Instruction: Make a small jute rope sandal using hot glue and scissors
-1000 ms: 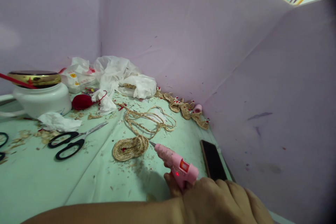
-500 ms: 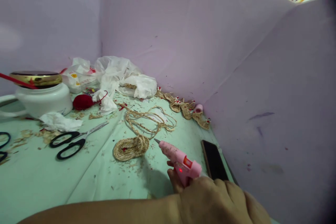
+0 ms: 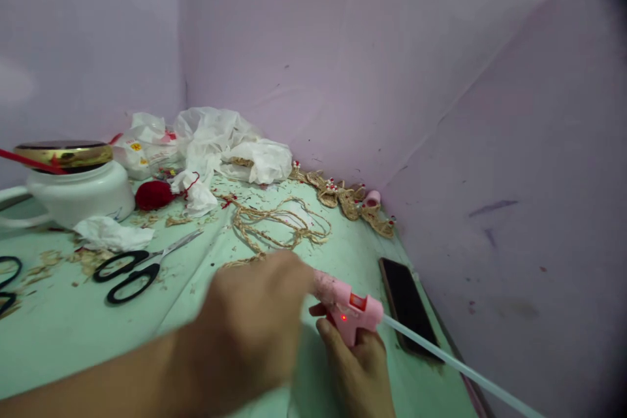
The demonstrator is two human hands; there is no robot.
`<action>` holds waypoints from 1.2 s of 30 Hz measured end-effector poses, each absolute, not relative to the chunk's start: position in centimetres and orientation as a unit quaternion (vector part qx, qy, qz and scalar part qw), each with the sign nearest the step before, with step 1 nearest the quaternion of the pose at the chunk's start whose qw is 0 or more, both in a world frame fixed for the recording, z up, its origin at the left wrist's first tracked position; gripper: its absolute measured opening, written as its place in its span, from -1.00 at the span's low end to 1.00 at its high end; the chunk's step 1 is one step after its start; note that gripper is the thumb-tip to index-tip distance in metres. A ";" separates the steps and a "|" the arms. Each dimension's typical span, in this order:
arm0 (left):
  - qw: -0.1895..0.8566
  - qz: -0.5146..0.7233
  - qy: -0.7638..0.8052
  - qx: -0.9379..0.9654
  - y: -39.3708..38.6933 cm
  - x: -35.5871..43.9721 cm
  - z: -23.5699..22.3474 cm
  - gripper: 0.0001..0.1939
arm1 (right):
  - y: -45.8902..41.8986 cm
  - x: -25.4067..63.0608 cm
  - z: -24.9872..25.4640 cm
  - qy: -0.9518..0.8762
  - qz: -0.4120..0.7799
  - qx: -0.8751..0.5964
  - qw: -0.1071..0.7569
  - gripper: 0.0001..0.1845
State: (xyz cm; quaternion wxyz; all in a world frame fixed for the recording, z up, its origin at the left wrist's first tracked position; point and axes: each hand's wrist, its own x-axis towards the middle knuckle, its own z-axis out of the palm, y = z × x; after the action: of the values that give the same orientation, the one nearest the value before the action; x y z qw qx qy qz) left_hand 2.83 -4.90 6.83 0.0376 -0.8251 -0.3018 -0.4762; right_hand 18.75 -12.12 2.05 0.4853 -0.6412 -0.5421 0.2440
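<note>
Okay, so from where I'm standing: the right hand (image 3: 360,359) is wrapped around the handle of a pink glue gun (image 3: 343,300), fingers curled in under the body, and there's a little red light glowing on its side. Can't make out whether anything's squeezing the trigger. A cloudy glue stick (image 3: 455,362) pokes out the back, passes in front of the phone (image 3: 410,307) and gets cut off at the bottom edge.

The left hand (image 3: 259,313) is a blur, back of it toward me, reaching in from the left. Fingers are bent away out of sight, so honestly no clue if they're spread, pinched together or holding something. It's also blocking the nozzle and most of the coiled braid (image 3: 242,262); only a sliver of that peeks out above the knuckles. Couldn't tell you if the hand touches the coil or just hangs in front of it.

The loose braided cord (image 3: 304,233) lies in loops on the green cloth (image 3: 88,346), just beyond that hand. Scissors (image 3: 171,248) sit to the left, blades slightly parted. Another pair of black loops (image 3: 18,269) is chopped off by the left edge, so only part of those shows.
</note>
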 end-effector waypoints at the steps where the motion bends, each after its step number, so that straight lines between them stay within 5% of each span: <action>1: 0.015 -0.418 -0.412 -0.810 -3.7 1.0 6.5 -0.83 | -11.4 18.8 1.8 -0.531 0.258 -0.646 0.484 -0.72; 4: -0.145 -0.184 -0.646 -0.726 -0.7 -3.0 5.2 -0.77 | -9.5 19.0 1.2 -0.505 0.297 -0.655 0.477 -0.73; 8: -0.284 -0.079 -0.621 -0.726 -0.1 -4.1 3.9 -0.73 | -9.6 19.1 0.5 -0.506 0.311 -0.642 0.485 -0.65; 18: -0.207 -0.115 -0.661 -0.712 -0.9 -3.0 2.7 -0.68 | -10.5 19.8 0.0 -0.519 0.331 -0.622 0.485 -0.55; 28: -0.370 -0.212 -0.582 -0.692 -2.5 -1.9 2.1 -0.89 | -10.9 19.9 0.0 -0.553 0.259 -0.657 0.443 -0.60; 36: -0.368 -0.231 -0.568 -0.699 -2.7 -1.8 1.8 -0.89 | -11.3 19.1 0.6 -0.565 0.259 -0.652 0.435 -0.60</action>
State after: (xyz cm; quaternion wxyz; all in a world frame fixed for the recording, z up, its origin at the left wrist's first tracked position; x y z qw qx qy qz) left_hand -1.75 -2.71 1.84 -0.3683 -0.6987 -0.5682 -0.2310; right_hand 19.10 -11.34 0.61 0.4347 -0.6521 -0.5646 0.2587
